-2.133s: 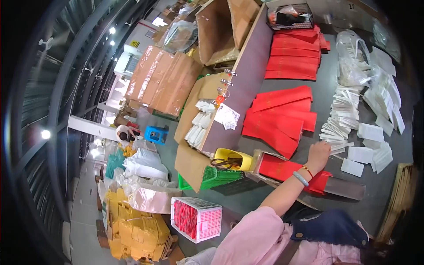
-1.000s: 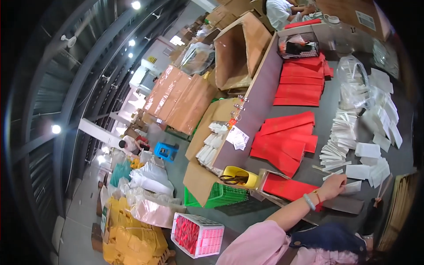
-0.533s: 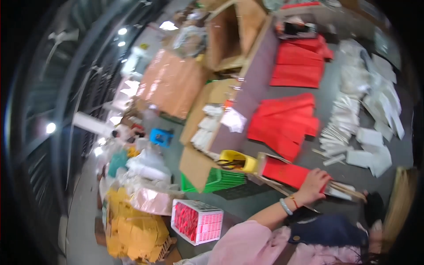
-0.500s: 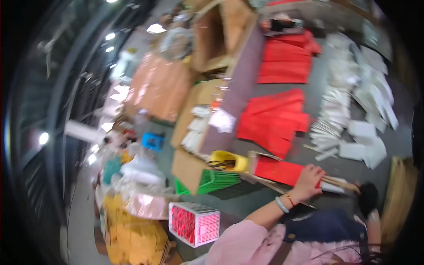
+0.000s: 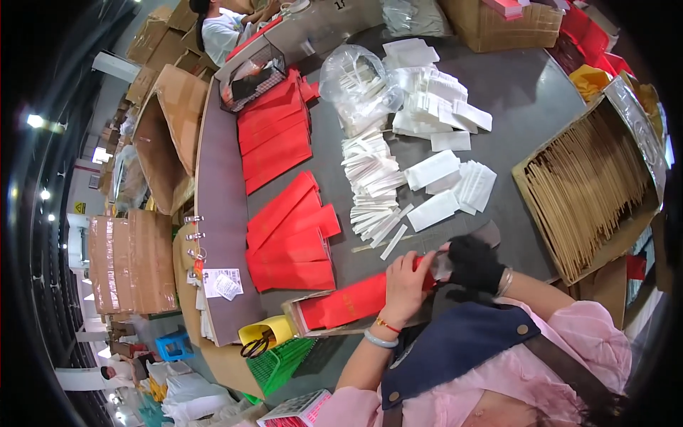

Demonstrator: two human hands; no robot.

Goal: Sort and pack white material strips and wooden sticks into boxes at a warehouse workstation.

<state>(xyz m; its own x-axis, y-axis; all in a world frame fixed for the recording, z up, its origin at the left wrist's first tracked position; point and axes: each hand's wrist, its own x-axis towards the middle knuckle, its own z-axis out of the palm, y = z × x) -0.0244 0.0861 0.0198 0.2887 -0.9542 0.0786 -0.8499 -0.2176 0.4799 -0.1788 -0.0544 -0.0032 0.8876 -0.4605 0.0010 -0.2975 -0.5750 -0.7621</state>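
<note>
In the head view, a red packet (image 5: 348,302) lies in the narrow tray (image 5: 293,318). Toward the tray's right end, the left hand (image 5: 407,286) rests on the packet, fingers bent; just past it, the black-gloved right hand (image 5: 475,263) is curled. I cannot tell whether either grips. A yellow holder (image 5: 281,329) stands beside the tray's left end; fanned red packets (image 5: 295,245) lie beyond the tray.
</note>
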